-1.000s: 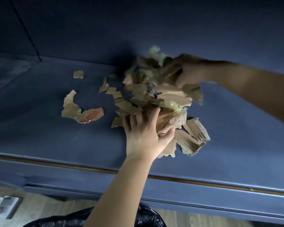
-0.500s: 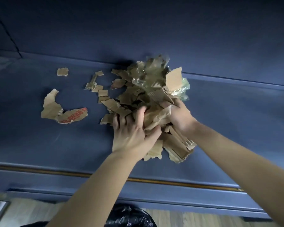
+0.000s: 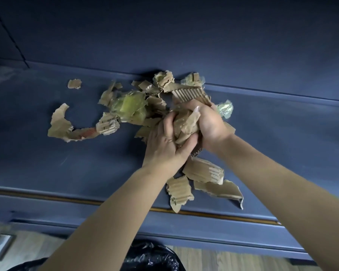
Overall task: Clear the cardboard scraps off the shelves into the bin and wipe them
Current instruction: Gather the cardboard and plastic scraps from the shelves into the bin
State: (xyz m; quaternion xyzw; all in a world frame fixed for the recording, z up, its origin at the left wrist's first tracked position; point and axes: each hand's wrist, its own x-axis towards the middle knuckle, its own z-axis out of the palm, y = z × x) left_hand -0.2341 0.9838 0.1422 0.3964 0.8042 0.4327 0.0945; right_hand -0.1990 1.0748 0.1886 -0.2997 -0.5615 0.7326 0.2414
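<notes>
— Dark blue shelf [image 3: 47,169] fills your view, with its back panel rising behind. What lies at the left?
— You have a curved torn strip [image 3: 60,126] flat on the board, red print on its lower end. Nearer the back sits a small lone scrap [image 3: 74,83], well apart from the rest.
— And the main heap?
— Your cardboard scraps [image 3: 145,89] are piled mid-shelf against the back edge, mixed with crumpled yellowish tape [image 3: 131,103]. A printed piece [image 3: 107,124] touches the strip's end.
— Where is the bin?
— Below the shelf's front edge, at the bottom of your view, you see a black bin bag [image 3: 151,255] above the wooden floor [image 3: 213,259]. Your forearms hide part of it.
— My hands?
— Your left hand [image 3: 164,145] curls its fingers round a wad of cardboard [image 3: 184,124] from the near side. Your right hand [image 3: 207,126] clamps the same wad from the right, fingers bent over its top. The two hands are pressed close together.
— Anything further right?
— A ribbed corrugated piece [image 3: 203,171] shows under your wrists, and a smaller ribbed piece [image 3: 179,190] reaches the front edge. I cannot tell whether they lie on the board or hang from the wad. A crumple of clear film [image 3: 225,108] sits just beside your right hand
</notes>
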